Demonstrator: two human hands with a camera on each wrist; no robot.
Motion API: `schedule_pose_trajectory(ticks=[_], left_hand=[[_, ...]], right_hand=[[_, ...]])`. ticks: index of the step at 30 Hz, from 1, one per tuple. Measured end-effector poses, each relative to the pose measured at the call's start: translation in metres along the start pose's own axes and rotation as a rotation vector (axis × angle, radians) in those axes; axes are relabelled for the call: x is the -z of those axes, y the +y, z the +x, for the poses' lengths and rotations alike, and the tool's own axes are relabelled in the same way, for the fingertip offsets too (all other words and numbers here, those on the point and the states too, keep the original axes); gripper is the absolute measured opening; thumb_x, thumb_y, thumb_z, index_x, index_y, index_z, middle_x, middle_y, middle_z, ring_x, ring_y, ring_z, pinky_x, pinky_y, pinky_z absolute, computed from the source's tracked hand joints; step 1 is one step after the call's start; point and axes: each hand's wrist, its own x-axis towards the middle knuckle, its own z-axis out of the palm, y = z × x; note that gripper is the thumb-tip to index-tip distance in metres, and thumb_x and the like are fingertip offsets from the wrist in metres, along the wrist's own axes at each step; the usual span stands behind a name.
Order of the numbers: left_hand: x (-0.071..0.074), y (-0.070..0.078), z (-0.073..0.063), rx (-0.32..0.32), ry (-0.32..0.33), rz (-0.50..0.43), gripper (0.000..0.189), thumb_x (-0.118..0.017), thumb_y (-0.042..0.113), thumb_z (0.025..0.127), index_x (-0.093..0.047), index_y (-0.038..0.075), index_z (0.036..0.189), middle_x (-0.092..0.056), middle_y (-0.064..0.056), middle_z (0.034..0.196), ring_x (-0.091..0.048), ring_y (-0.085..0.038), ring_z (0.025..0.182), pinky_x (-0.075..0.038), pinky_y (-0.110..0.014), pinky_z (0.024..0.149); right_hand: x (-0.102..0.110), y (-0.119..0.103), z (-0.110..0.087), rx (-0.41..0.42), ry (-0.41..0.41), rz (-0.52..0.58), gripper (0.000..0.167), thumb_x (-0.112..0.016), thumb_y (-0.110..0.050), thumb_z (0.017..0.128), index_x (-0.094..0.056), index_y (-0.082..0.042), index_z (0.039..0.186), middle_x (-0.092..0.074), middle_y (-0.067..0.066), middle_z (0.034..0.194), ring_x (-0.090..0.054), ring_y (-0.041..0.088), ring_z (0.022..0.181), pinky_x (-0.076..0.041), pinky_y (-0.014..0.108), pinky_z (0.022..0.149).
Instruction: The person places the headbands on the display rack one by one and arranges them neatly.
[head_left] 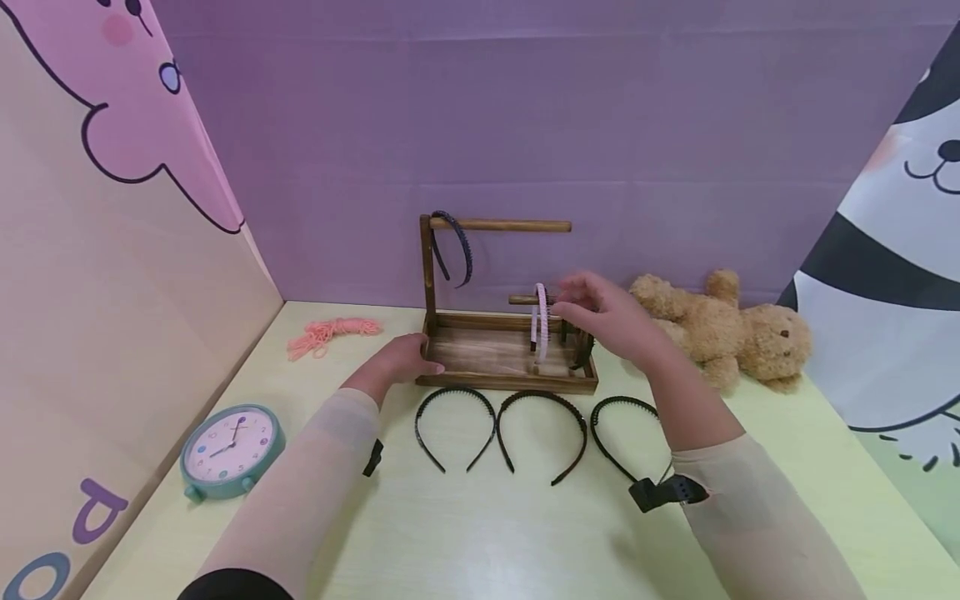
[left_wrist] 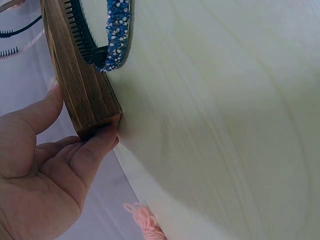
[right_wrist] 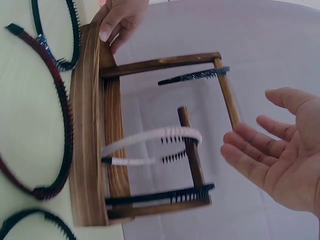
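A wooden two-arm rack with a tray base (head_left: 510, 382) stands on the table. My left hand (head_left: 401, 358) grips the left end of the tray, its thumb over the wall. From the upper bar (head_left: 517, 225) hangs a dark beaded headband (head_left: 467, 250), close to the post. The shorter lower bar carries a pale pink headband (right_wrist: 150, 137) and a black one (right_wrist: 160, 195). Beside that bar's free end my right hand (head_left: 603, 312) hovers with relaxed fingers, holding nothing. In the right wrist view it is apart from the headbands.
In front of the rack lie a blue-beaded headband (left_wrist: 118, 35), a dark reddish headband (right_wrist: 62, 107) and a black headband (head_left: 622, 400). Pink yarn (head_left: 330, 333) and a teal clock (head_left: 232, 450) are at left. A teddy bear (head_left: 720, 329) lies at right, by the back wall.
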Motion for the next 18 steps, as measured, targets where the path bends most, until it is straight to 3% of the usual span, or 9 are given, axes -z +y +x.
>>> schedule_pose_trajectory(ticks=[9, 18], left_hand=[[0.001, 0.0, -0.001, -0.007, -0.005, -0.003, 0.079, -0.068, 0.036, 0.092, -0.03, 0.002, 0.152, -0.037, -0.019, 0.155, -0.034, -0.034, 0.143, -0.03, -0.048, 0.118], [-0.001, -0.002, 0.001, -0.021, -0.002, 0.005, 0.078, -0.068, 0.037, 0.092, -0.032, 0.001, 0.152, -0.039, -0.019, 0.153, -0.036, -0.034, 0.142, -0.031, -0.048, 0.117]], right_hand=[[0.013, 0.041, -0.028, -0.128, -0.038, -0.001, 0.063, -0.056, -0.053, 0.095, -0.043, -0.008, 0.138, -0.056, 0.015, 0.126, -0.061, 0.03, 0.109, -0.054, 0.043, 0.093], [0.002, 0.085, -0.045, -0.234, -0.124, 0.002, 0.063, -0.058, -0.049, 0.096, -0.045, 0.002, 0.131, -0.058, 0.02, 0.117, -0.063, 0.025, 0.093, -0.058, 0.043, 0.082]])
